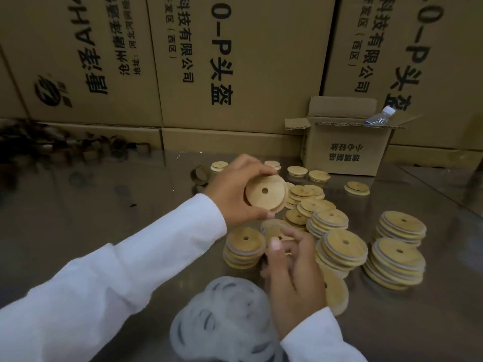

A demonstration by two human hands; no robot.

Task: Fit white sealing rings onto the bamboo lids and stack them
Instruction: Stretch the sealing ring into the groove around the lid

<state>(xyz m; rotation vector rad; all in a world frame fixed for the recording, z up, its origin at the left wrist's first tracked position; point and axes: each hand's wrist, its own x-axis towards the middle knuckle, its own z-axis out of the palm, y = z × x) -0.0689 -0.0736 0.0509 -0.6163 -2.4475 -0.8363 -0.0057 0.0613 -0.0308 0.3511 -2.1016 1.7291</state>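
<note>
The left grip (231, 190) clasps a round, centre-holed pale bamboo lid (265, 192) above the reflective tabletop (117, 205), presumably presenting it for ring fitting; whether the right grip (292, 273), beside the near heap of white sealing rings (222, 312), grasps anything cannot be told.

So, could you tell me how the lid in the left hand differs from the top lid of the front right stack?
The held lid is lifted and tilted in the left hand's grip; the stack's top lid lies flat. A white ring edges the stack's top lid; none is plain on the held lid. Both are round bamboo with a centre hole.
</note>
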